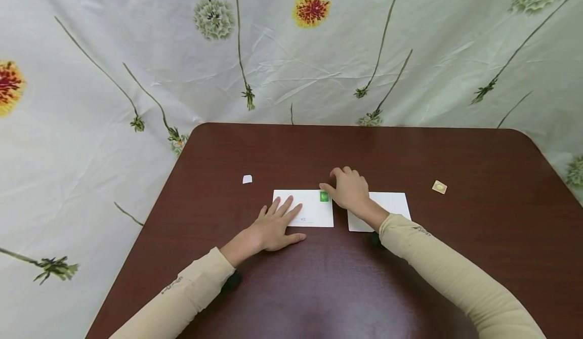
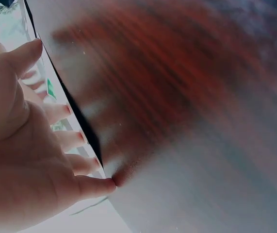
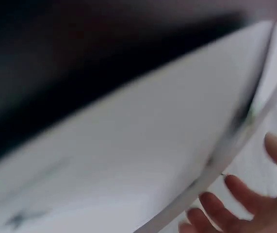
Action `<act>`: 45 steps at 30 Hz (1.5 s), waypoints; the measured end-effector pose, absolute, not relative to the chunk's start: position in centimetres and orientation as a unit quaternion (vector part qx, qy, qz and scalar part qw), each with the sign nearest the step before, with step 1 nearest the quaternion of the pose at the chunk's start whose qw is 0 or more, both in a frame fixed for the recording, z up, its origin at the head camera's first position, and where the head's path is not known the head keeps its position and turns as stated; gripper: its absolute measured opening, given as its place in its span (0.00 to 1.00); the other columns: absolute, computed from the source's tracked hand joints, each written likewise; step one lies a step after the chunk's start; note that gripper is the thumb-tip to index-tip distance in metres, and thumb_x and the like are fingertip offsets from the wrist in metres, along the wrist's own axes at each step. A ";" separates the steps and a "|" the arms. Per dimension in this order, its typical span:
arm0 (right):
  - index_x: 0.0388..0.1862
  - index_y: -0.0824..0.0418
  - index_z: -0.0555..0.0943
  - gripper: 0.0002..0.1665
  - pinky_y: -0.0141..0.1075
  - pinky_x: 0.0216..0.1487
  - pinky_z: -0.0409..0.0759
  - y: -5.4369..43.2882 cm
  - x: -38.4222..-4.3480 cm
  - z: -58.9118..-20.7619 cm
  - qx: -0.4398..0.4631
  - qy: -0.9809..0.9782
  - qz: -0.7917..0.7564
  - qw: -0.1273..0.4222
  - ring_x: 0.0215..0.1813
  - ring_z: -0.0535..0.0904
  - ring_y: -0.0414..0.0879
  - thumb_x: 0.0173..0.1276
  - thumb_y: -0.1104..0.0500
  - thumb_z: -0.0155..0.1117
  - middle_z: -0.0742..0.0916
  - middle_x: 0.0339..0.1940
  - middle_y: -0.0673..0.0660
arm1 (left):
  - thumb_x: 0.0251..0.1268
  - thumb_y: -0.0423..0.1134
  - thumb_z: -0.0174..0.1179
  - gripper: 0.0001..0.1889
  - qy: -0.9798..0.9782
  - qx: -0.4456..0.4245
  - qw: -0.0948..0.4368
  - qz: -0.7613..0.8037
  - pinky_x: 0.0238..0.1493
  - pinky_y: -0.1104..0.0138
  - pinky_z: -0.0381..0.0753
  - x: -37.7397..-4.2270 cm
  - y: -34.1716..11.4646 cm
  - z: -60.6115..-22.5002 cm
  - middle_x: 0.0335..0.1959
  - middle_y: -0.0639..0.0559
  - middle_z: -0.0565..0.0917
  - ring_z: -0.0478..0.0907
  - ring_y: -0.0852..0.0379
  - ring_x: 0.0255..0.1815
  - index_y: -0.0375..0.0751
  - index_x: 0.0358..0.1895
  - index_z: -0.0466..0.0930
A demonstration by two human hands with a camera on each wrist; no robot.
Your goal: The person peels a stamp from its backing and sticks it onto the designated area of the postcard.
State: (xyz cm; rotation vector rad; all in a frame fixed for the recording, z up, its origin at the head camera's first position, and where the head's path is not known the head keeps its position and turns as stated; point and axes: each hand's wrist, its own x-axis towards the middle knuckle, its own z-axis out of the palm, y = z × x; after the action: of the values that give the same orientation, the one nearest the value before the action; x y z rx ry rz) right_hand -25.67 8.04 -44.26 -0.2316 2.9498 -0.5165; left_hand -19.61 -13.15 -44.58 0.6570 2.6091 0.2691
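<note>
A white envelope point(image 1: 314, 210) lies on the table with a green stamp point(image 1: 324, 196) at its upper right corner. My left hand point(image 1: 279, 227) rests across the envelope's left part, its fingers spread straight and its thumb on the tabletop. At the stamp's upper edge is the thumb of my right hand point(image 1: 350, 189), whose fingers bend loosely above the table with a gap to the thumb in the right wrist view. Under the right wrist lies a second white envelope point(image 1: 391, 202), partly hidden by the forearm.
A small white paper piece point(image 1: 247, 179) lies to the left. To the right sits a small gold square point(image 1: 439, 186). The brown table point(image 1: 282, 152) has rounded far corners, and a flower-patterned cloth point(image 1: 159, 40) hangs behind it.
</note>
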 end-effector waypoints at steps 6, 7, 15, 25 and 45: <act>0.75 0.57 0.57 0.46 0.55 0.70 0.46 8.7 -26.0 -45.6 -0.139 0.981 -0.085 0.104 0.73 0.50 0.64 0.68 0.30 0.47 0.58 0.73 0.67 | 0.68 0.63 0.48 0.41 0.940 0.238 0.227 0.090 0.68 0.41 0.43 -19.6 -13.1 -44.5 0.77 0.43 0.43 0.36 0.39 0.75 0.47 0.76 0.48; 0.76 0.56 0.56 0.47 0.55 0.70 0.45 8.8 -26.1 -45.7 -0.138 0.980 -0.082 0.114 0.73 0.48 0.64 0.68 0.29 0.47 0.57 0.74 0.68 | 0.67 0.64 0.49 0.42 0.940 0.238 0.228 0.091 0.68 0.41 0.43 -19.6 -13.1 -44.5 0.77 0.44 0.43 0.36 0.39 0.75 0.47 0.76 0.48; 0.77 0.54 0.52 0.44 0.55 0.70 0.45 9.0 -26.7 -46.0 -0.136 0.978 -0.078 0.138 0.74 0.47 0.64 0.72 0.31 0.39 0.54 0.75 0.66 | 0.60 0.69 0.53 0.48 0.938 0.234 0.242 0.086 0.68 0.42 0.42 -19.9 -13.3 -44.3 0.77 0.46 0.41 0.35 0.41 0.75 0.49 0.77 0.47; 0.77 0.54 0.51 0.37 0.55 0.69 0.46 9.4 -26.9 -45.9 -0.144 0.978 -0.070 0.131 0.73 0.48 0.63 0.77 0.38 0.35 0.55 0.75 0.65 | 0.60 0.68 0.53 0.47 0.939 0.235 0.237 0.083 0.67 0.41 0.42 -20.0 -13.2 -44.3 0.77 0.46 0.41 0.35 0.42 0.75 0.49 0.77 0.47; 0.77 0.58 0.53 0.49 0.54 0.70 0.45 10.5 -26.7 -46.2 -0.201 0.971 -0.062 0.115 0.74 0.49 0.63 0.68 0.29 0.43 0.56 0.74 0.68 | 0.61 0.68 0.52 0.47 0.936 0.240 0.247 0.072 0.68 0.41 0.42 -19.8 -13.2 -44.1 0.77 0.46 0.41 0.34 0.42 0.75 0.49 0.77 0.46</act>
State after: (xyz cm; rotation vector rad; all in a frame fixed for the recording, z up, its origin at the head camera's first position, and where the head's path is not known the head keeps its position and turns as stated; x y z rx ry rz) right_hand -26.66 10.54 -46.23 -0.5885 2.8446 -0.1829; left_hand -19.77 -13.25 -44.09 0.6548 2.5527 0.1955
